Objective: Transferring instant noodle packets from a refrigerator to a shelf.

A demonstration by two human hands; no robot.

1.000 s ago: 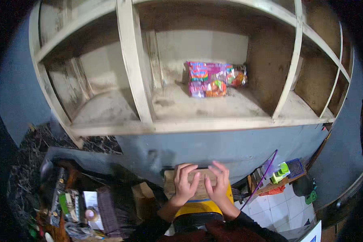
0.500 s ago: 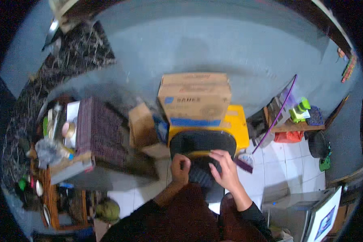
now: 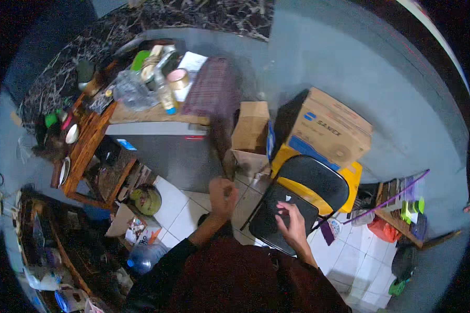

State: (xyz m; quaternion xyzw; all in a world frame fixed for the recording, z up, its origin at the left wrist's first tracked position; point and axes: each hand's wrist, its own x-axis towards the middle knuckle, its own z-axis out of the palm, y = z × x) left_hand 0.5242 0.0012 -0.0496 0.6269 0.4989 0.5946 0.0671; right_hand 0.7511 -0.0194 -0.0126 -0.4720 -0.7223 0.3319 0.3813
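Observation:
My left hand (image 3: pixel 223 199) is raised with its fingers curled into a loose fist; whatever it may hold is hidden. Over the black seat of a chair (image 3: pixel 269 221), my right hand (image 3: pixel 293 225) has its thumb and fingers curved and apart, with nothing visible between them. A small white scrap (image 3: pixel 288 197) shows on the seat just beyond the right fingertips. The chair's black backrest (image 3: pixel 318 177) rises behind, with a yellow band below it. Beyond it a closed brown cardboard box (image 3: pixel 324 130) rests on a yellow surface (image 3: pixel 352 190).
An open cardboard box (image 3: pixel 251 125) stands left of the chair. Farther left, a grey cabinet (image 3: pixel 162 151) bears a tape roll (image 3: pixel 177 78), a bottle (image 3: pixel 165 96) and a purple cloth (image 3: pixel 211 86). A green round fruit (image 3: pixel 145 200) and a water jug (image 3: pixel 145 257) are on the floor. A purple broom (image 3: pixel 386 198) leans right.
My view has swung to the left, bringing the cabinet, fruit and jug further in. The left hand has moved away from the chair; the right hand stays over the seat.

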